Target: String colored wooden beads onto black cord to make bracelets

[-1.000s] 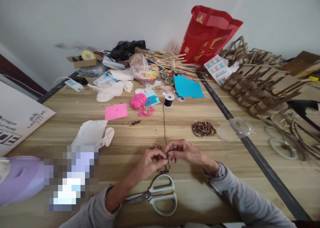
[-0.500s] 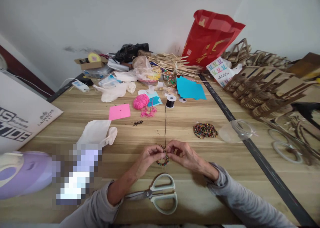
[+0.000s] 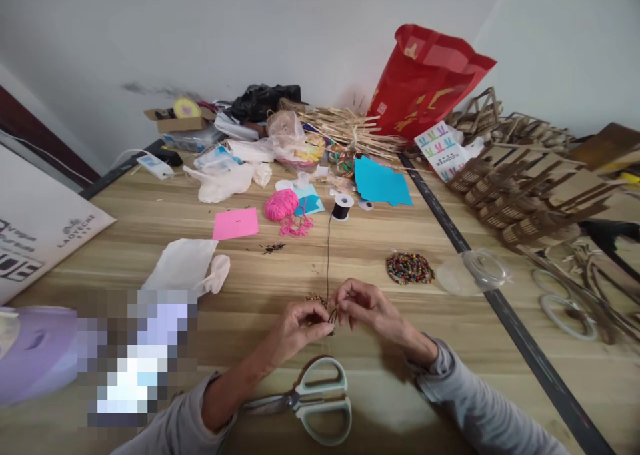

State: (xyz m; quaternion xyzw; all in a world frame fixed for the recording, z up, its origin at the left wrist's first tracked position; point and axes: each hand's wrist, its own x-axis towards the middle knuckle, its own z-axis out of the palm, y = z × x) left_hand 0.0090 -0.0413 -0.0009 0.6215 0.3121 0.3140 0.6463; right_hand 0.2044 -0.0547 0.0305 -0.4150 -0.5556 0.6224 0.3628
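Note:
My left hand (image 3: 300, 328) is closed, thumb and forefinger pinching a black cord (image 3: 328, 262) where a small loop of it stands up. My right hand (image 3: 370, 312) is closed too, its fingertips on the cord at the top of that loop. From a white spool (image 3: 343, 200) wound with black, the cord runs straight toward me to my fingers. A small string of coloured beads (image 3: 315, 299) shows just behind my left fingers, mostly hidden by them. Below my hands lie scissors with pale green handles (image 3: 325, 422), blades pointing left.
A coil of coloured beads (image 3: 410, 268) lies to the right, beside a clear plastic bag (image 3: 457, 274). Pink yarn (image 3: 281, 205), pink paper (image 3: 236, 223) and black cord scraps (image 3: 273, 248) lie farther back. Woven brown baskets (image 3: 520, 195) crowd the right; a blurred-out phone (image 3: 150, 362) is left.
The cord now bends into a visible small loop between my fingertips. My left hand has shifted slightly down, and the bead ring now shows behind it, no longer beneath both hands.

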